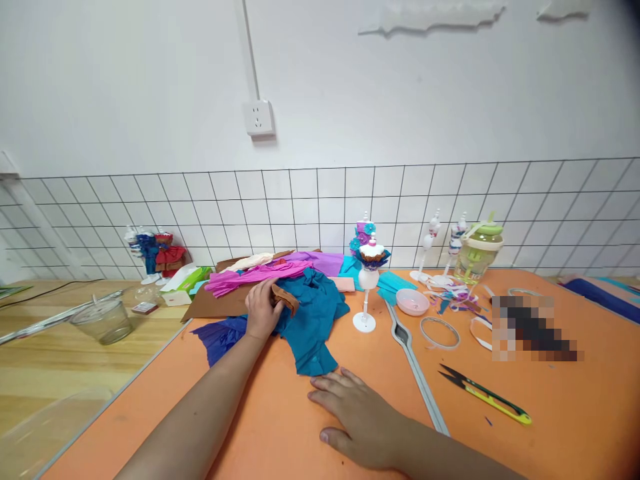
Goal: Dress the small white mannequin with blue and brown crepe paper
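My left hand (262, 309) reaches forward onto a heap of crepe paper and pinches a small brown strip (286, 299) lying on a crumpled teal sheet (313, 320). Dark blue paper (220, 337) lies just under that wrist, and magenta and purple sheets (273, 270) are piled behind on brown card. My right hand (353, 413) rests flat on the orange mat (280, 427), fingers spread, holding nothing, its fingertips close to the teal sheet's near edge. A small white mannequin stand with a paper dress (367, 280) rises just right of the teal sheet.
Yellow-handled thread snips (487, 393), a tape ring (439, 332), a pink dish (413, 301) and a green-lidded cup (479, 253) lie to the right. A grey ruler (415, 367) runs diagonally. A glass bowl (103, 321) and dressed figurines (155, 253) stand on the wooden table at left.
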Demonstrator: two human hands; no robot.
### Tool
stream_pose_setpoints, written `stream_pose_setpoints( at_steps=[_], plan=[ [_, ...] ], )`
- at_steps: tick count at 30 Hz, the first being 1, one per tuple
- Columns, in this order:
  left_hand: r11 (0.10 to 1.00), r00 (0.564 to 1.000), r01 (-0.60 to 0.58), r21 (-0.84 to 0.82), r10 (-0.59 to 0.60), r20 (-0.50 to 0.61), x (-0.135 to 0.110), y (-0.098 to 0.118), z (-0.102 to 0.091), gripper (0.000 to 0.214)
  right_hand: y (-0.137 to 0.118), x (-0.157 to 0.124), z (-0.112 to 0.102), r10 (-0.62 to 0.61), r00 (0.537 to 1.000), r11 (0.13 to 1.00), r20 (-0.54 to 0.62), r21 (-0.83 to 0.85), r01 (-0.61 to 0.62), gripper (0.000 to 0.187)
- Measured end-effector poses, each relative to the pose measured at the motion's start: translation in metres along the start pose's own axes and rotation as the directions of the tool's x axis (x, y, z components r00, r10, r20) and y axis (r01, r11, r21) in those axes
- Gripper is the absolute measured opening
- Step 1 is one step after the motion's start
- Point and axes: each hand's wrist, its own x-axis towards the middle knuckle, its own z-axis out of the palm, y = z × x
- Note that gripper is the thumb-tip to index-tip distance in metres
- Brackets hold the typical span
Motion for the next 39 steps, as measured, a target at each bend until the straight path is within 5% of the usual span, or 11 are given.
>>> stream_pose_setpoints(
  at_steps=[7,10,12,16,19,21,23,26,29,33,39],
  plan=[
    [0.997,0.985,0.029,-0.075,-0.041,-0.168,0.005,0.003,-0.002,0.032,0.002,0.000,0.002,-0.015,1.000,1.000,-0.009,-0.019,0.014,0.055],
    [0.994,0.934,0.004,-0.110,-0.043,-0.354,0.015,0.014,-0.022,0.023,0.003,0.000,0.001,-0.027,1.000,0.999,-0.016,-0.019,0.027,0.055],
    [0.989,0.866,-0.134,-0.057,0.089,-0.492,0.021,0.029,-0.043,0.014,0.005,0.001,0.003,-0.041,0.999,0.999,-0.023,-0.003,0.041,0.055],
    [0.808,0.742,-0.525,0.267,0.588,-0.322,0.020,0.077,-0.090,0.008,0.014,0.006,0.010,0.040,0.972,0.994,-0.233,0.107,-0.015,0.041],
    [0.606,0.595,-0.687,0.402,0.786,-0.169,0.005,0.113,-0.114,0.014,0.016,0.001,0.008,0.195,0.793,0.968,-0.577,0.243,-0.062,0.042],
    [0.551,0.578,-0.734,0.396,0.814,-0.061,-0.010,0.129,-0.123,0.015,0.011,-0.006,0.001,0.053,0.691,0.993,-0.721,0.114,0.042,0.064],
    [0.550,0.582,-0.771,0.322,0.813,0.006,-0.023,0.137,-0.124,0.015,0.003,-0.013,-0.008,-0.222,0.718,0.974,-0.660,-0.178,0.138,0.091],
    [0.517,0.537,-0.831,0.206,0.842,0.053,-0.034,0.136,-0.113,0.014,-0.004,-0.015,-0.018,-0.186,0.790,0.971,-0.584,-0.233,0.057,0.062],
    [0.607,0.617,-0.786,0.119,0.761,0.200,-0.032,0.116,-0.095,0.026,0.007,-0.010,-0.026,0.074,0.820,0.995,-0.568,-0.019,-0.102,0.051],
    [0.810,0.748,-0.578,0.100,0.477,0.462,-0.018,0.067,-0.082,0.082,0.039,-0.013,-0.039,0.431,0.726,0.902,-0.537,0.269,-0.337,0.044],
    [0.896,0.838,-0.349,0.275,0.167,0.520,0.005,0.003,-0.096,0.110,0.073,-0.033,-0.058,0.579,0.655,0.787,-0.486,0.543,-0.292,0.045]
  ],
)
